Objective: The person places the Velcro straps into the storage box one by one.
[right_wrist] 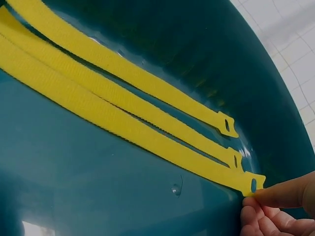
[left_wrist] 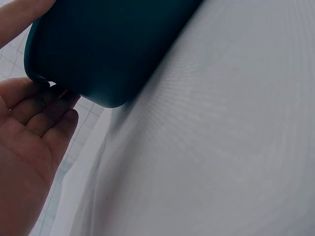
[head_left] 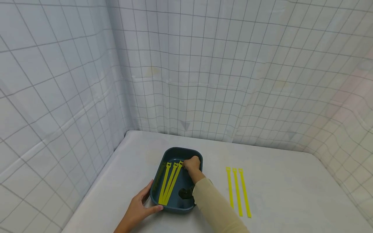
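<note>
Nearest: beige sleeve on R arm, coming in from approx 5 o'clock & passing over the 4 o'clock rim of the dk teal tray (rect., rounded corners). L hand is at the tray's 7–8 o'clock corner, thumb at near rim, fingers round the side wall, i.e. gripping the tray; L wrist cam shows the same hold from low down.

Inside tray: 3 yellow hook-and-loop cable ties, slotted heads twd 12, tails close tog. at 7 o'clock, fanned slightly: L tie, mid tie, R tie. Farther in, at tray's 1 o'clock, R hand pinches the R tie's head btwn thumb & fingertip (clear in R wrist cam).

Outside tray, approx 3 o'clock & well apart from it: 3 loose yellow ties side by side on the white-covered table, slotted heads twd 12, tails twd 5–6.

Farthest, behind table at 12: white sheet w/ dk grid lines, w/ more gridded sheeting at 10 & 2.
</note>
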Motion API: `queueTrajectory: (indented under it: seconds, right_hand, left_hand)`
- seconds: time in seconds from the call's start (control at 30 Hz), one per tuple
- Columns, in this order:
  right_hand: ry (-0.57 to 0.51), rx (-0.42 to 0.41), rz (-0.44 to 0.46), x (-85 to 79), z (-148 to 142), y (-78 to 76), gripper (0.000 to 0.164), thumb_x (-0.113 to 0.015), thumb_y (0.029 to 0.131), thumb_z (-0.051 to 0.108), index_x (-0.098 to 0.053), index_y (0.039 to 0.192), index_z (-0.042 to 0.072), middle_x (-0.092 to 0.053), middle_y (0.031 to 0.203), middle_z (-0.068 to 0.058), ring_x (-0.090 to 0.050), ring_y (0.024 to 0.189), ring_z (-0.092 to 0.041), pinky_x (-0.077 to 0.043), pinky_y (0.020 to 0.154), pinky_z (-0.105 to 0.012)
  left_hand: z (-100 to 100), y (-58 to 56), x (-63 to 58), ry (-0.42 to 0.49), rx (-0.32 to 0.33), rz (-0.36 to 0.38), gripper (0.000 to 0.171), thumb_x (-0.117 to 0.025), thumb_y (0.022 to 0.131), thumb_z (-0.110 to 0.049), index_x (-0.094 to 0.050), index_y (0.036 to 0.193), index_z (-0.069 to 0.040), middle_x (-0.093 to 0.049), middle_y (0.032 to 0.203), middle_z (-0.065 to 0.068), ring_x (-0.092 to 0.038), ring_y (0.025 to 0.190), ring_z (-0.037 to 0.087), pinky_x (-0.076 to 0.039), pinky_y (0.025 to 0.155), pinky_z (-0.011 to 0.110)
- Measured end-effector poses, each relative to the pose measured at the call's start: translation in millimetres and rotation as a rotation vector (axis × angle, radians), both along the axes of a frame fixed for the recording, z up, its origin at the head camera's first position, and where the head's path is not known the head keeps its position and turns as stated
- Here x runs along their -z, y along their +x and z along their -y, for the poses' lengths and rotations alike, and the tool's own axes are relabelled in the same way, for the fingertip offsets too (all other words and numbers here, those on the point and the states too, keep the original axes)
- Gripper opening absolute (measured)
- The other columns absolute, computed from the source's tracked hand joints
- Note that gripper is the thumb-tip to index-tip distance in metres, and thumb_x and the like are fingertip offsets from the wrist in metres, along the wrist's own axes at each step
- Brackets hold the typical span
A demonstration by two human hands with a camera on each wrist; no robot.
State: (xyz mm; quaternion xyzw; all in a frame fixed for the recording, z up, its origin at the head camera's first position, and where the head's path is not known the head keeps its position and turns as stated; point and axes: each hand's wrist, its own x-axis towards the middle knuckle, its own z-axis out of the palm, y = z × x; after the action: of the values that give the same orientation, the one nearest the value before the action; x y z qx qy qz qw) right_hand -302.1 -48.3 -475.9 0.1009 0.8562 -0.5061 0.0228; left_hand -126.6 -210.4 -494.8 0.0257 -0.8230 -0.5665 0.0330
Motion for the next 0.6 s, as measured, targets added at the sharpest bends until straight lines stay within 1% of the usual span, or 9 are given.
queueTrajectory:
  seconds: [0.13, 0.3, 0.43, 0.53, 0.6]
  right_hand:
    - [0.006, -0.002, -0.006, -0.1, -0.6, 0.0, 0.009, -0.064, 0.069, -0.006, -0.059, 0.062, -0.004, -0.053, 0.052, -0.006, -0.050, 0.044, -0.015, -0.044, 0.039, -0.022]
    - [0.010, -0.004, -0.015, -1.9, -1.3, 1.7, 0.010, -0.064, 0.070, -0.006, -0.059, 0.062, -0.004, -0.053, 0.052, -0.006, -0.050, 0.044, -0.015, -0.046, 0.040, -0.022]
    - [0.007, -0.007, -0.016, -3.2, -1.3, 2.8, 0.006, -0.064, 0.070, -0.006, -0.060, 0.065, -0.006, -0.054, 0.052, -0.007, -0.051, 0.044, -0.015, -0.047, 0.040, -0.023]
    - [0.004, -0.008, -0.022, -4.0, -0.7, 3.9, 0.005, -0.064, 0.070, -0.007, -0.060, 0.067, -0.007, -0.053, 0.053, -0.007, -0.051, 0.045, -0.016, -0.045, 0.040, -0.022]
    - [0.010, -0.011, -0.024, -4.7, -0.5, 4.8, 0.007, -0.064, 0.070, -0.006, -0.059, 0.065, -0.005, -0.052, 0.053, -0.006, -0.050, 0.045, -0.016, -0.044, 0.039, -0.021]
  left_hand:
    - [-0.6, -0.1, -0.4, -0.007, -0.004, 0.002, 0.093, -0.082, 0.068, -0.026, -0.031, 0.142, -0.001, -0.033, 0.143, 0.015, -0.032, 0.130, 0.029, -0.034, 0.101, 0.039]
    - [-1.0, 0.0, -1.0, -0.010, -0.006, 0.000, 0.094, -0.082, 0.068, -0.026, -0.031, 0.142, -0.001, -0.034, 0.143, 0.015, -0.032, 0.130, 0.029, -0.034, 0.101, 0.040]
    - [-0.9, 0.2, -0.3, -0.009, -0.001, -0.008, 0.093, -0.082, 0.068, -0.027, -0.031, 0.142, -0.001, -0.034, 0.143, 0.015, -0.032, 0.130, 0.029, -0.035, 0.101, 0.040]
    - [-0.5, 0.5, 0.1, -0.006, 0.004, -0.018, 0.093, -0.082, 0.069, -0.026, -0.031, 0.142, -0.001, -0.034, 0.143, 0.015, -0.032, 0.130, 0.029, -0.035, 0.101, 0.040]
    - [-0.3, 0.6, 0.1, -0.004, 0.007, -0.024, 0.092, -0.082, 0.069, -0.026, -0.031, 0.142, 0.000, -0.034, 0.143, 0.016, -0.032, 0.130, 0.029, -0.035, 0.101, 0.040]
